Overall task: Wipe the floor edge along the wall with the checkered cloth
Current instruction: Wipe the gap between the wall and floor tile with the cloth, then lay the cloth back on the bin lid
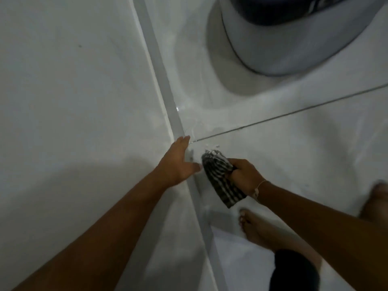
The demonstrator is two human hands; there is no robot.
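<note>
A dark-and-white checkered cloth [220, 177] is bunched in my right hand [244, 175], hanging just right of the floor edge. The grey skirting strip [163, 80] runs diagonally from top centre to the bottom, dividing the white wall [73, 91] from the glossy white floor tiles [294, 148]. My left hand [178, 162] is spread flat, fingers apart, resting on the wall and the strip, its thumb close to the cloth. The cloth's frayed tip points at the floor near a dark grout line [294, 111].
A large round grey-and-dark object [283, 38] stands on the floor at the top right, casting a shadow. Both bare feet are on the tiles: one [258, 229] below the cloth, the other [375, 200] at the right edge. Thin threads lie near the grout line.
</note>
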